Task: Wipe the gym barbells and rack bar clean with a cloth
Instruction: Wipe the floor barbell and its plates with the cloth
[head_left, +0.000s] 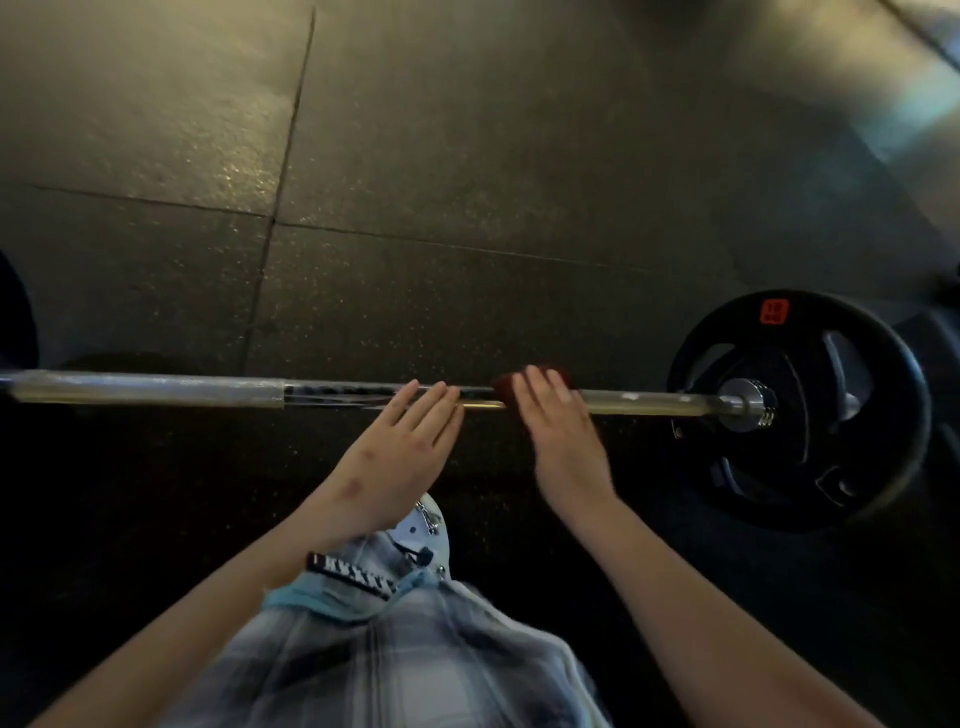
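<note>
Head view: barbell (156, 388) lies across the rubber floor (467, 156), black weight plate (883, 415) at its right end. Right hand (561, 431) presses a dark red cloth (504, 383) onto mid-shaft, fingers flat; left hand (400, 447), fingers straight, rests on the bar just beside. Wiping underway; next likely needs a steady slide along the shaft.

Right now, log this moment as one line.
task: wiping barbell | right hand: presses red cloth on barbell | left hand: flat, fingertips at barbell
</note>
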